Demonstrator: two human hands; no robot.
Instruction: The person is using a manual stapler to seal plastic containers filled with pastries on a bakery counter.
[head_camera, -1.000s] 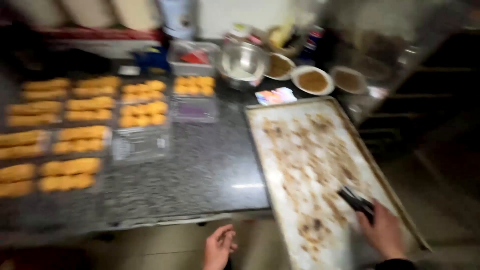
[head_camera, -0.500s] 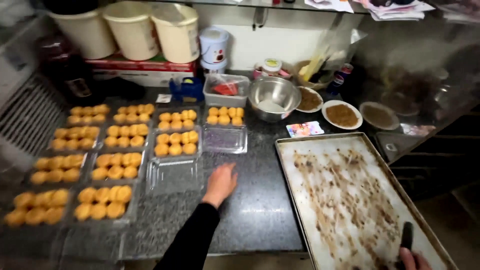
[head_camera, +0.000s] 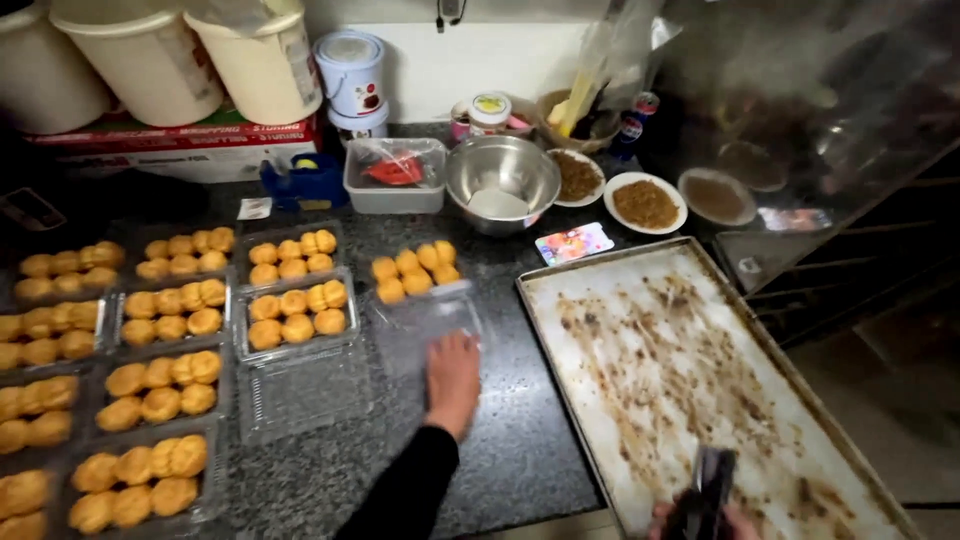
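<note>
1. Since half a second ago, our left hand (head_camera: 453, 382) has slid right along the desk (head_camera: 500, 440), from near the open empty lid to the clear plastic container (head_camera: 425, 300) that holds six golden pastries (head_camera: 415, 272).
2. It now lies flat, fingers spread and gripping nothing, palm down on that container's hinged lid, which lies open toward us; pressing it this way likely keeps the light plastic from sliding.
3. Our right hand (head_camera: 700, 518) has come slightly further into view at the bottom edge. It is curled around dark tongs (head_camera: 708, 490), held over the near end of the stained baking tray (head_camera: 690, 380), which now carries only baked-on marks.
4. Filled containers (head_camera: 180, 330) sit in rows on the left, lids open, close enough to reach without stepping.
5. Behind stand a steel bowl (head_camera: 503, 180), two plates of brown crumbs (head_camera: 645, 202) and white buckets (head_camera: 200, 60), kept back from the working space.
</note>
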